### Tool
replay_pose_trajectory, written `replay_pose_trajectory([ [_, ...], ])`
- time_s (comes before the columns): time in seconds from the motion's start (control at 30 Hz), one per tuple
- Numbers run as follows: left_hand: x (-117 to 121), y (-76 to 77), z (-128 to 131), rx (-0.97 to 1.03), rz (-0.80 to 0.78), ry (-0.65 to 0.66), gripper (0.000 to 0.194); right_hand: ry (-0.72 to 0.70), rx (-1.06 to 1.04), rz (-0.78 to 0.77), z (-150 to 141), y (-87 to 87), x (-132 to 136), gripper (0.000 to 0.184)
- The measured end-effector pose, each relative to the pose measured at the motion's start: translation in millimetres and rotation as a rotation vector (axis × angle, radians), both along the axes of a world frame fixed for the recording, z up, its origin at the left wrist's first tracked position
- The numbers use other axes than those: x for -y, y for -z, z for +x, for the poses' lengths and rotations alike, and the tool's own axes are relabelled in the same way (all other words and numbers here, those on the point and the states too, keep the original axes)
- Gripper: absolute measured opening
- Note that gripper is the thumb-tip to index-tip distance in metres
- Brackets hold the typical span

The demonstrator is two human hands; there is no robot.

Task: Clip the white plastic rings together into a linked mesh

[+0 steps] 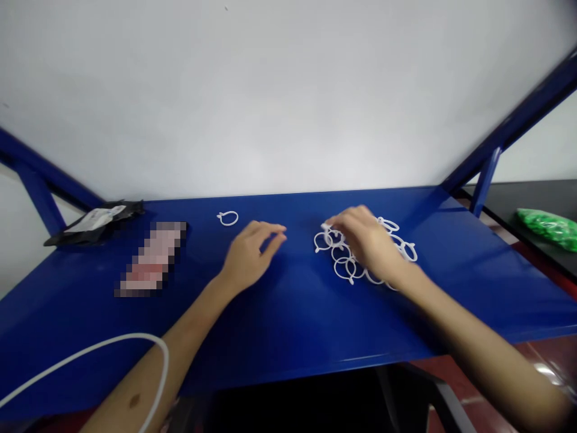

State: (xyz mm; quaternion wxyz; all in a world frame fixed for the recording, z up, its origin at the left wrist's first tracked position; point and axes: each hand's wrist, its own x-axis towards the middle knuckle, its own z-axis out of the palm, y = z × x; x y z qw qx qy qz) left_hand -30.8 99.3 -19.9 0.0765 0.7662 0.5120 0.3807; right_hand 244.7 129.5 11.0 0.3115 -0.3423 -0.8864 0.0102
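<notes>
White plastic rings (345, 269), each with a small eyelet, lie in a loose, overlapping pile on the blue table (288, 313). My right hand (360, 234) reaches over this pile from the right, its fingertips pinched at the eyelet of one ring (332, 239) on the left side. The hand covers part of the heap. To the left, my left hand (247, 252) hovers above the table holding nothing, thumb and forefinger stretched out with a small gap between them. A single white ring (229, 218) lies apart, beyond my left hand near the wall.
A blurred-out flat item (153, 258) lies at the left, with a black plastic package (97, 222) behind it. A white cable (90, 349) loops over my left forearm. Blue metal braces (487, 180) flank the table; a green bag (547, 227) rests on a dark surface at right.
</notes>
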Motion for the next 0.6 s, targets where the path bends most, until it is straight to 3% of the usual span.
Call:
replay_pose_trajectory([
  [0.1,-19,3.3,-30,-0.261,-0.024,-0.357,0.029,0.157,0.01,-0.127,34,-12.2,-56,0.025],
  [0.2,-29,9.2,-50,-0.475,-0.138,-0.548,0.041,0.193,0.082,-0.408,60,-8.7,-105,0.02],
  [0.33,-31,14.1,-58,-0.599,-0.242,-0.625,0.044,0.247,0.113,-0.64,69,7.3,-137,0.015],
  [0.6,-30,10.5,-57,-0.634,-0.324,-0.595,0.032,0.218,0.147,-0.729,71,18.9,-148,0.017],
])
